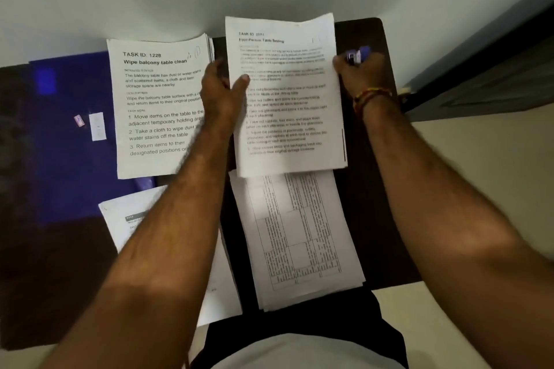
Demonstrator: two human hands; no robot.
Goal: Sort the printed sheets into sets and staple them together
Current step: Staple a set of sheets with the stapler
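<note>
Set held at frame centre, stapler coming in from the right.
Left hand (pixel 223 90) pinched the set (pixel 287 93) by its left edge; right hand (pixel 361 72) gripped the stapler (pixel 356 55) at upper right. Likely next: align a corner, then staple.

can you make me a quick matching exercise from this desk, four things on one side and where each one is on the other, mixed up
Things
1. stapler
2. "Wipe balcony table clean" stack
3. table-grid sheets
4. blue folder

Places
A. far left, partly under a paper stack
B. near edge of the desk, just below the held sheets
C. in the right hand
D. just left of the left hand

Pairs: 1-C, 2-D, 3-B, 4-A

The left hand pinches the held sheets at their left edge.
</note>
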